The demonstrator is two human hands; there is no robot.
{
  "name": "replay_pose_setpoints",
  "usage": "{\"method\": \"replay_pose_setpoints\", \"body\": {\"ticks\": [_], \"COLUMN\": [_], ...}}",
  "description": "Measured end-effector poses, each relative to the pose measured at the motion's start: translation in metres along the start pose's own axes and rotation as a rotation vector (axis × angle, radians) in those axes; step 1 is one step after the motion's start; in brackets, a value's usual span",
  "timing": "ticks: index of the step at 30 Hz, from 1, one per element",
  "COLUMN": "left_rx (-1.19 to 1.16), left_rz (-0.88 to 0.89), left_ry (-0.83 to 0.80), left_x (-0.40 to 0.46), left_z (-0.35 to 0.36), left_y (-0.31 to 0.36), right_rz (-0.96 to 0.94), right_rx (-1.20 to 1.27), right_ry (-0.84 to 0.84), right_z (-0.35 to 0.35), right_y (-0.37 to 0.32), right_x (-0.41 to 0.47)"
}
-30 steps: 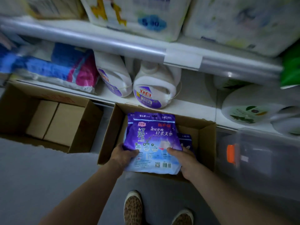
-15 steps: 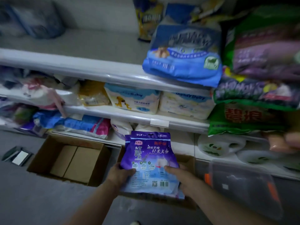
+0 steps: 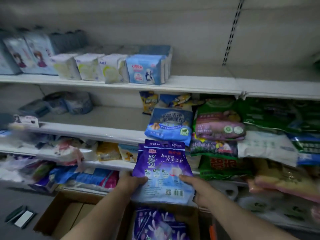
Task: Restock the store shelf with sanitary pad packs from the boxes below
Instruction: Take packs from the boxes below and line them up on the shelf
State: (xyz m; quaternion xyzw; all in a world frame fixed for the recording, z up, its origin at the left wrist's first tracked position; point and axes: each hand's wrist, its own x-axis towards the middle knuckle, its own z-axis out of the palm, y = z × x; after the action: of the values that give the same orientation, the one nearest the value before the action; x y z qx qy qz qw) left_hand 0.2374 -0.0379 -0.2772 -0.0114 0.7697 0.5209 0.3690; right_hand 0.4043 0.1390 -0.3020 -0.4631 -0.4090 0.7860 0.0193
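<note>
Head view, looking at store shelves. Two hands up in front, holding purple sanitary pad packs [image 3: 162, 170] between them. Left hand [image 3: 131, 182] on the left edge of the packs, thumb curled over the front. Right hand [image 3: 201, 191] on the right edge, thumb pressed on the front, other fingers tucked behind and hidden. Packs held upright, purple on top and pale blue at the bottom, with a barcode near the lower right corner. Second pack peeking out behind the front one on the left side. Packs up in the air, above the boxes, in front of the lower shelf edges and touching no shelf.

Right below: a cardboard box [image 3: 192, 220] with more purple packs [image 3: 159, 224] inside. Beside it on the left, another cardboard box [image 3: 52, 220] showing only brown cardboard inside. Near that, on the grey floor, a small dark flat thing [image 3: 20, 218], too blurry to name.

Up on the top shelf [image 3: 199, 84]: a row of pale pad packs [image 3: 90, 67] and a blue pack [image 3: 146, 69] at the end of the row, with bare shelf to the right of it. Lower down on the right: a blue bag [image 3: 170, 125], green bags [image 3: 221, 167] and purple bags [image 3: 220, 125], piled up close together.
</note>
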Motion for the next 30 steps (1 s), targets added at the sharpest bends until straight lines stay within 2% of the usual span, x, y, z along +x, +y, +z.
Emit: {"method": "replay_pose_setpoints", "body": {"ticks": [14, 18, 22, 30], "left_rx": [0.021, -0.016, -0.065, 0.013], "left_rz": [0.357, 0.419, 0.470, 0.841], "left_ry": [-0.076, -0.069, -0.130, 0.074], "left_x": [-0.094, -0.111, -0.129, -0.175], "left_z": [0.012, 0.021, 0.030, 0.064], "left_y": [0.151, 0.187, 0.221, 0.272], "right_rz": [-0.311, -0.406, -0.496, -0.644], "right_rx": [0.096, 0.073, 0.077, 0.249], "right_ry": [-0.186, -0.201, -0.179, -0.041], "right_z": [0.001, 0.000, 0.000, 0.002], "right_y": [-0.130, -0.164, -0.201, -0.257], "right_x": [-0.133, -0.155, -0.173, -0.190]}}
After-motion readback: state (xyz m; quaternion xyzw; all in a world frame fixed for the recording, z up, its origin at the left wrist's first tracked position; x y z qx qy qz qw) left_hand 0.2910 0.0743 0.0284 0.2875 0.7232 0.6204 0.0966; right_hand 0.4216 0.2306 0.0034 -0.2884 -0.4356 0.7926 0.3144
